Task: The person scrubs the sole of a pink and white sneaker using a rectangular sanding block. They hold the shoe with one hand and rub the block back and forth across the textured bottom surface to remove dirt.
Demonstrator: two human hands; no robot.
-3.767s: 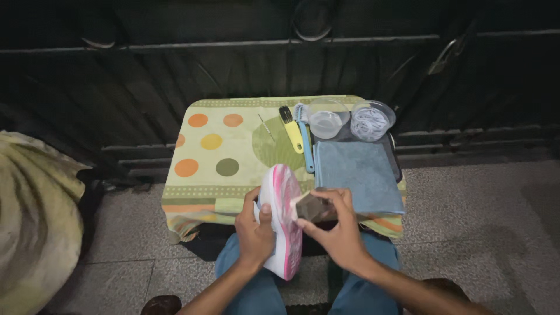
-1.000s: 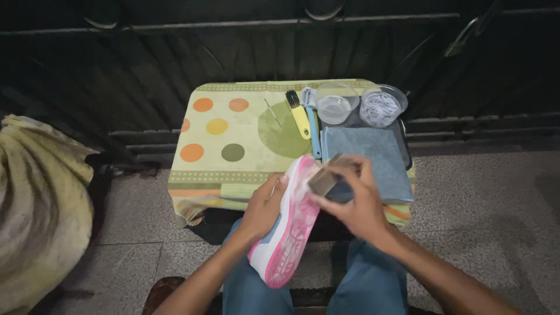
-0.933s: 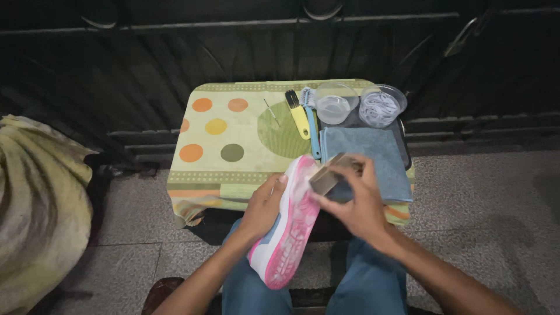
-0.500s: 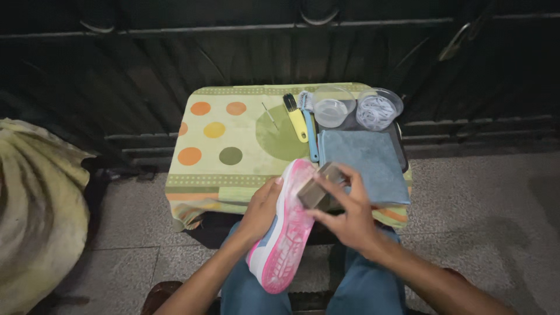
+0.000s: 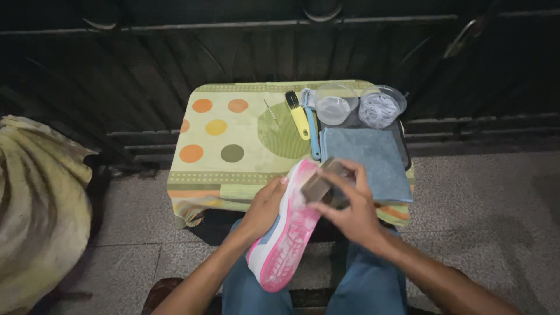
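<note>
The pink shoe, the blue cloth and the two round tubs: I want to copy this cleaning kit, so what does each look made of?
Pink shoe: sole looks like moulded rubber or foam, glossy, with tread grooves; the upper is hidden. Blue cloth: soft matte fabric, probably microfibre, lying flat and folded. Round tubs: clear thin plastic, see-through with shiny rims. The right hand presses a greyish block to the sole; its material is unclear.

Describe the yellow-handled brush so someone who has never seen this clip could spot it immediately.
Find the small table under a polka-dot cloth, in front of the dark gate. On its right half, left of the folded blue cloth, two slim tools lie side by side. The yellow-handled brush is the left one, dark bristles at the far end; its neighbour, the blue tool, is longer and thinner.
</note>
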